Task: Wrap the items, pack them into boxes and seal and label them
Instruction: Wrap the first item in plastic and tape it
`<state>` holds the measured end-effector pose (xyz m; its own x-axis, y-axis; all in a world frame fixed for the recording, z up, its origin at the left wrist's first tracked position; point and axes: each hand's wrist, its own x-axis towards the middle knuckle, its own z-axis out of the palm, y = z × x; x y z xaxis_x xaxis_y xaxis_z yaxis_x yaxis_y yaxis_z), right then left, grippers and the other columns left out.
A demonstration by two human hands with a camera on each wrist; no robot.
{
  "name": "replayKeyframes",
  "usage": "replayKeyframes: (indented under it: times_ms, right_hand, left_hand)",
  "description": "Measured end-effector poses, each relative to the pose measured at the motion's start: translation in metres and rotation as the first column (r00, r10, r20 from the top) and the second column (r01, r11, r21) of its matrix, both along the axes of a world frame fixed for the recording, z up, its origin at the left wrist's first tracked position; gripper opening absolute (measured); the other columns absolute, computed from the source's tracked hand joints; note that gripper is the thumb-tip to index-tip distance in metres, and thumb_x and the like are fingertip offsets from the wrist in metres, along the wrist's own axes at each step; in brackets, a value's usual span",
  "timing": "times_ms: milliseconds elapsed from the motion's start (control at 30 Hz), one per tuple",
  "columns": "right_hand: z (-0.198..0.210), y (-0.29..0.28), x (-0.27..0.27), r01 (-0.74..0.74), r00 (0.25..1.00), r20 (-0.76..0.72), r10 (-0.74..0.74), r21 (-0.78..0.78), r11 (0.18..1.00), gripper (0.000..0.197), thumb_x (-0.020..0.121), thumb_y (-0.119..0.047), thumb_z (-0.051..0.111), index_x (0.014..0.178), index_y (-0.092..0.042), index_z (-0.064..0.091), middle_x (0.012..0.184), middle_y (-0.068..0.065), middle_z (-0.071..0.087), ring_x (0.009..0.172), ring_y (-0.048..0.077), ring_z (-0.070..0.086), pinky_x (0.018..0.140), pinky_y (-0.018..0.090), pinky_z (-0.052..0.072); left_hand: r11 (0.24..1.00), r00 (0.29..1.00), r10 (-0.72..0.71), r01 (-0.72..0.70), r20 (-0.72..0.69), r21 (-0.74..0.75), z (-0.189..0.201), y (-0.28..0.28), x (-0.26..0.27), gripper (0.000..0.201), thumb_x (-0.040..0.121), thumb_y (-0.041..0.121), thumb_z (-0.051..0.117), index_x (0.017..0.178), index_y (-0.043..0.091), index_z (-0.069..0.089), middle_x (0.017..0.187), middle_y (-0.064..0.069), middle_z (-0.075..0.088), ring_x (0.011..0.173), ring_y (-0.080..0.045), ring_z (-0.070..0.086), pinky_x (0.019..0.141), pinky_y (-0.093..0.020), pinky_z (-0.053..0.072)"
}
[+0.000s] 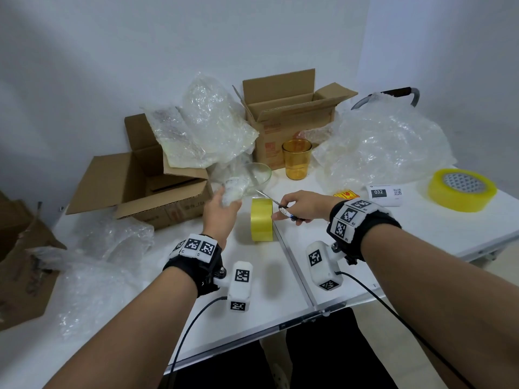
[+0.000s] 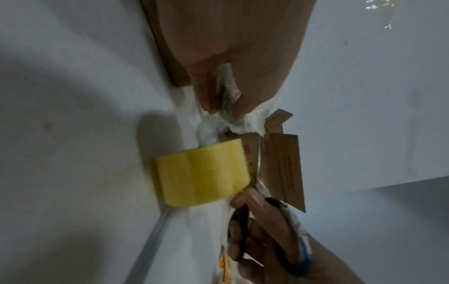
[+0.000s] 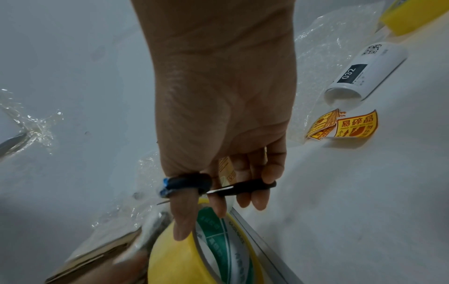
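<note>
A white cylindrical container (image 3: 367,71) lying on the table (image 3: 364,192) bears "032" in white on a dark panel, with a QR code near its far end. Beside it, a yellow sticker (image 3: 356,124) reads "易碎品" in red above arrow symbols. Red print on the open cardboard box (image 1: 280,136) and the tape roll's (image 3: 218,249) green-and-white core lettering are too blurred to read.

On the table (image 1: 280,279), an upright tape roll (image 1: 262,219) stands at the middle seam, with a glass bowl (image 1: 257,175) and a tumbler (image 1: 296,158) behind it. One open box (image 1: 146,186) sits toward the left edge, another (image 1: 289,119) at the back edge. A second tape roll (image 1: 462,190) lies flat near the right edge, with a labelled bottle (image 1: 384,194) and stickers (image 1: 346,195) to its left.
</note>
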<state>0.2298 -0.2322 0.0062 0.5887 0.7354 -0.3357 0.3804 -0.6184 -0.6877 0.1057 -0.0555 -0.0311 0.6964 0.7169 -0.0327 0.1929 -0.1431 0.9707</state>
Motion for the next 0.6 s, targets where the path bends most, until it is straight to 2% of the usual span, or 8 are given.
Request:
replayKeyframes:
  times_ms: [100,200,267,367,433,467,533,600]
  right_hand:
    - [0.000,0.001,-0.001,0.005,1.000,-0.008,-0.005,0.002,1.000,0.034,0.080,-0.050,0.074,0.092,-0.021,0.061,0.077,0.001,0.057,0.068,0.015,0.056,0.060,0.022,0.041]
    - [0.001,0.001,-0.001,0.012,1.000,-0.007,-0.012,-0.004,1.000,0.035,0.080,-0.050,0.074,0.094,-0.020,0.061,0.077,0.002,0.056,0.066,0.014,0.055,0.061,0.023,0.041]
    - [0.001,0.000,0.000,0.017,1.000,-0.007,-0.017,-0.006,1.000,0.035,0.080,-0.050,0.074,0.094,-0.020,0.061,0.077,0.001,0.057,0.066,0.014,0.055,0.061,0.023,0.041]
    - [0.001,0.000,-0.001,0.022,1.000,-0.004,-0.022,-0.004,1.000,0.037,0.080,-0.050,0.074,0.096,-0.019,0.062,0.075,0.001,0.056,0.066,0.014,0.055,0.061,0.022,0.042]
    - [0.001,0.001,-0.003,0.025,1.000,-0.016,-0.025,0.002,1.000,0.036,0.080,-0.049,0.074,0.095,-0.018,0.061,0.073,0.001,0.055,0.063,0.014,0.054,0.059,0.022,0.040]
    - [0.002,0.001,-0.003,0.026,0.999,-0.021,-0.026,0.003,1.000,0.035,0.080,-0.048,0.074,0.093,-0.018,0.061,0.072,0.001,0.054,0.062,0.014,0.053,0.058,0.022,0.039]
    - [0.002,0.001,-0.004,0.022,1.000,-0.021,-0.022,0.003,1.000,0.035,0.080,-0.048,0.074,0.092,-0.019,0.061,0.073,0.001,0.054,0.062,0.014,0.053,0.058,0.021,0.039]
    - [0.003,0.001,-0.005,0.019,1.000,-0.015,-0.019,0.002,1.000,0.035,0.080,-0.049,0.074,0.093,-0.019,0.061,0.074,0.001,0.054,0.064,0.014,0.054,0.059,0.022,0.040]
  left_hand:
    - [0.998,0.988,-0.033,0.041,-0.152,0.050,-0.017,0.009,-0.014,0.057,0.081,0.028,0.065,0.137,0.025,0.053,0.128,-0.011,0.062,0.117,-0.036,0.058,0.101,-0.044,0.049]
    - [0.981,0.942,0.005,0.060,-0.335,0.183,-0.027,0.017,-0.022,0.050,0.079,0.025,0.065,0.127,0.012,0.058,0.123,-0.018,0.064,0.113,-0.037,0.060,0.098,-0.045,0.050]
    - [0.961,0.892,0.031,0.097,-0.452,0.258,-0.026,0.021,-0.022,0.057,0.080,0.029,0.062,0.134,0.014,0.051,0.136,-0.019,0.053,0.122,-0.039,0.052,0.104,-0.045,0.044]
    - [0.909,0.750,0.085,0.211,-0.656,0.359,-0.015,0.020,-0.019,0.060,0.094,0.031,0.051,0.150,0.024,0.032,0.156,-0.020,0.023,0.142,-0.041,0.021,0.117,-0.050,0.021]
    - [0.877,0.759,0.072,0.261,-0.648,0.403,-0.006,0.014,-0.017,0.056,0.097,0.026,0.046,0.150,0.023,0.032,0.160,-0.015,0.014,0.146,-0.038,0.011,0.119,-0.048,0.014]
    - [0.851,0.791,0.052,0.284,-0.610,0.442,-0.002,0.010,-0.016,0.053,0.096,0.021,0.045,0.149,0.019,0.035,0.160,-0.012,0.018,0.146,-0.035,0.014,0.118,-0.046,0.016]
    - [0.826,0.882,-0.025,0.283,-0.470,0.488,0.006,0.001,-0.014,0.052,0.093,0.009,0.046,0.145,0.014,0.041,0.153,-0.010,0.034,0.141,-0.030,0.029,0.115,-0.041,0.028]
    - [0.873,0.949,-0.112,0.236,-0.296,0.427,0.015,-0.007,-0.009,0.052,0.093,0.003,0.047,0.144,0.016,0.045,0.146,-0.008,0.045,0.134,-0.025,0.042,0.110,-0.037,0.037]
